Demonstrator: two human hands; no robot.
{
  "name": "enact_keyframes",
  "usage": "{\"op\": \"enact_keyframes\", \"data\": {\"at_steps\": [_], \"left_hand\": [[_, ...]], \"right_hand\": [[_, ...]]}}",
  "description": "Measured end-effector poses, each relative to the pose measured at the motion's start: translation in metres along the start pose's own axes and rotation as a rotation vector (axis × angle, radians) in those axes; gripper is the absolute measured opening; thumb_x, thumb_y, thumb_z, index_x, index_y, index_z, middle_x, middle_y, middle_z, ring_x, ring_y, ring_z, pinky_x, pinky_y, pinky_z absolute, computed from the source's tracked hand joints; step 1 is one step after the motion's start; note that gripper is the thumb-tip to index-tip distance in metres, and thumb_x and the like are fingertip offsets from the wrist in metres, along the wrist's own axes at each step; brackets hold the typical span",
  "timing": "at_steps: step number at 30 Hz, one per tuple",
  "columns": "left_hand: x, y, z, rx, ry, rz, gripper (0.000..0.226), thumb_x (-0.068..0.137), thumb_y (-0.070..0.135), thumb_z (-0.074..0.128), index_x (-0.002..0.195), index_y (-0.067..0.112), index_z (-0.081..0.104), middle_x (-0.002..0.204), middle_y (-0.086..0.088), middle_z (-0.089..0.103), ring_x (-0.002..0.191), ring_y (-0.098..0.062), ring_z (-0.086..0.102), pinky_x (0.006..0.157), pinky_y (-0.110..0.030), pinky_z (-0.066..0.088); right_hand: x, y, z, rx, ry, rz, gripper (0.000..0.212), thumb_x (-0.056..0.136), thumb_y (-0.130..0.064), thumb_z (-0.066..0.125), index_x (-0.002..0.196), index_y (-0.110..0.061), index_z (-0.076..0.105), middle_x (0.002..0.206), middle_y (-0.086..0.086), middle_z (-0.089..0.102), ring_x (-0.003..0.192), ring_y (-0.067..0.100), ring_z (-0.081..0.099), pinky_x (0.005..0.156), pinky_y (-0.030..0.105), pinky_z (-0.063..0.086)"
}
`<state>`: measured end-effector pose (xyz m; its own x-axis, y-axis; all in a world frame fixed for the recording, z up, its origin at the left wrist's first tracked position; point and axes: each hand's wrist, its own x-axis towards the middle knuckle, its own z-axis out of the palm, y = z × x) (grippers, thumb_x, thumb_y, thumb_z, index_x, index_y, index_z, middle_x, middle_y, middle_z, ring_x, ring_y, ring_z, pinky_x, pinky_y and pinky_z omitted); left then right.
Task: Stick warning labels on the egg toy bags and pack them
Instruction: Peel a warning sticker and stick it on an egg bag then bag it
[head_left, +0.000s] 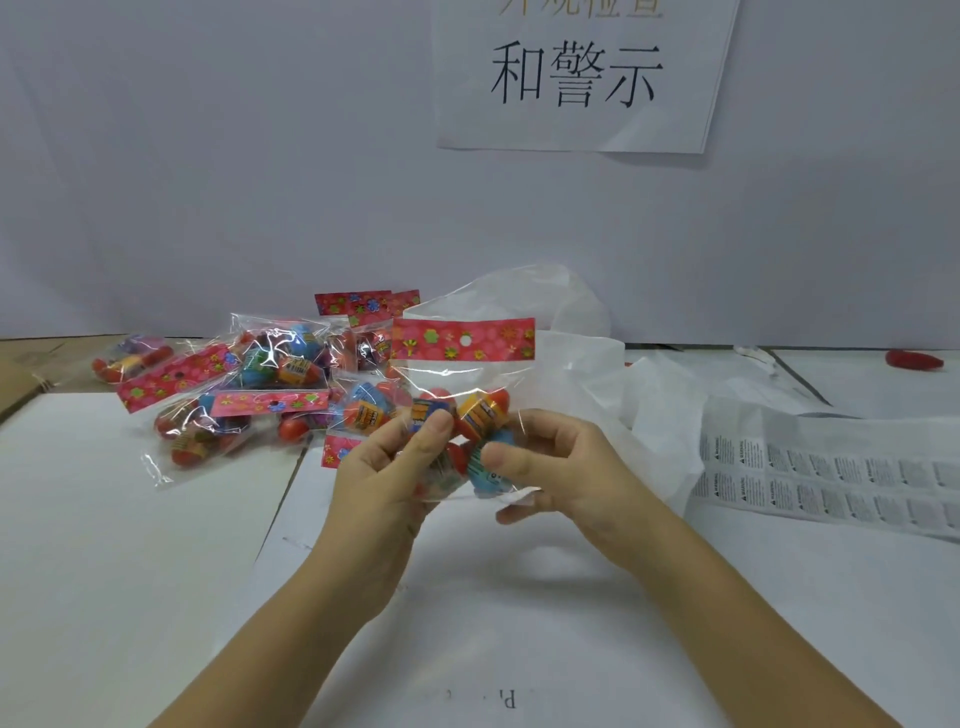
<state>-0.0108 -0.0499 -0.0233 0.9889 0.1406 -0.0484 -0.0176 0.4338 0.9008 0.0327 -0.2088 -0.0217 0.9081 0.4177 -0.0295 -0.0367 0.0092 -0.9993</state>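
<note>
Both hands, left hand (384, 467) and right hand (561, 467), hold one egg toy bag (462, 395) upright above the bench (519, 597), label sheet (831, 478) lying just right

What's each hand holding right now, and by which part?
Both grip one egg toy bag by its egg-filled lower half: left hand on the lower left, right hand on the lower right. Its header card is untouched.

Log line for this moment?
left hand: grips egg toy bag | right hand: grips same bag | label sheet: right | bag pile: left
</note>
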Motion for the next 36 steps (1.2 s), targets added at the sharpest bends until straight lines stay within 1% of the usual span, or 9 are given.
{"op": "enact_keyframes", "data": {"at_steps": [5,9,14,18,22,25,28,32,36], "left_hand": [[0.001,0.004,0.0,0.099,0.032,0.05,0.025,0.073,0.04,0.06,0.078,0.028,0.081,0.085,0.001,0.077,0.079,-0.006,0.071,0.066,-0.016,0.055],[0.002,0.002,-0.001,0.084,0.083,0.051,0.028,0.074,0.038,0.06,0.085,0.02,0.078,0.084,-0.004,0.077,0.074,-0.01,0.072,0.062,-0.02,0.057],[0.003,0.002,-0.002,0.092,0.069,0.04,0.034,0.076,0.037,0.058,0.095,0.015,0.075,0.088,-0.005,0.077,0.078,-0.013,0.073,0.067,-0.023,0.059],[0.005,0.004,-0.004,0.051,0.02,0.006,0.031,0.077,0.034,0.06,0.092,0.013,0.078,0.09,-0.008,0.077,0.078,-0.015,0.074,0.063,-0.022,0.058],[0.008,0.005,-0.006,0.022,-0.01,-0.037,0.028,0.075,0.039,0.06,0.083,0.023,0.081,0.098,-0.009,0.076,0.087,-0.022,0.074,0.07,-0.028,0.061],[0.011,0.004,-0.009,-0.015,0.007,-0.037,0.029,0.083,0.034,0.056,0.096,0.018,0.078,0.103,-0.01,0.076,0.092,-0.026,0.074,0.068,-0.033,0.062],[0.013,0.003,-0.011,-0.006,0.055,-0.006,0.024,0.092,0.024,0.053,0.107,0.016,0.07,0.099,-0.009,0.076,0.086,-0.026,0.075,0.062,-0.033,0.061],[0.014,-0.001,-0.013,0.127,0.117,0.112,0.02,0.082,0.03,0.062,0.096,0.022,0.074,0.092,-0.004,0.077,0.08,-0.027,0.075,0.058,-0.029,0.06],[0.014,-0.005,-0.012,0.214,0.162,0.192,0.021,0.074,0.032,0.066,0.088,0.018,0.073,0.084,-0.001,0.077,0.076,-0.025,0.075,0.056,-0.027,0.059]], "right_hand": [[0.003,0.003,0.002,0.04,0.029,-0.031,0.043,0.062,-0.032,0.076,0.102,-0.016,0.072,0.092,0.005,0.075,0.078,0.019,0.072,0.058,0.029,0.055],[0.003,0.003,0.0,0.068,0.057,-0.052,0.043,0.056,-0.036,0.079,0.097,-0.023,0.073,0.09,0.005,0.076,0.076,0.021,0.072,0.055,0.027,0.054],[0.004,0.001,-0.001,0.097,0.08,-0.03,0.05,0.051,-0.04,0.08,0.097,-0.023,0.072,0.091,0.006,0.075,0.075,0.023,0.073,0.054,0.026,0.054],[0.004,0.001,-0.001,0.086,0.049,0.082,0.063,0.052,-0.042,0.079,0.107,-0.013,0.069,0.092,0.011,0.074,0.071,0.029,0.072,0.057,0.029,0.056],[0.004,0.001,-0.001,0.068,0.105,0.069,0.057,0.053,-0.042,0.077,0.1,-0.01,0.069,0.09,0.011,0.074,0.071,0.026,0.073,0.056,0.026,0.056],[0.005,0.002,-0.001,0.092,0.141,0.052,0.059,0.055,-0.04,0.075,0.102,-0.006,0.07,0.089,0.011,0.074,0.068,0.024,0.072,0.055,0.025,0.055],[0.005,0.002,-0.001,0.127,0.17,0.049,0.058,0.056,-0.039,0.074,0.103,-0.005,0.069,0.086,0.01,0.074,0.065,0.024,0.071,0.054,0.024,0.055],[0.006,0.001,-0.001,0.158,0.206,0.031,0.054,0.058,-0.037,0.073,0.102,-0.006,0.068,0.085,0.01,0.073,0.065,0.024,0.071,0.053,0.025,0.055],[0.006,0.0,0.0,0.18,0.22,-0.007,0.049,0.058,-0.035,0.074,0.097,-0.007,0.069,0.08,0.008,0.074,0.063,0.025,0.07,0.051,0.025,0.054]]}}
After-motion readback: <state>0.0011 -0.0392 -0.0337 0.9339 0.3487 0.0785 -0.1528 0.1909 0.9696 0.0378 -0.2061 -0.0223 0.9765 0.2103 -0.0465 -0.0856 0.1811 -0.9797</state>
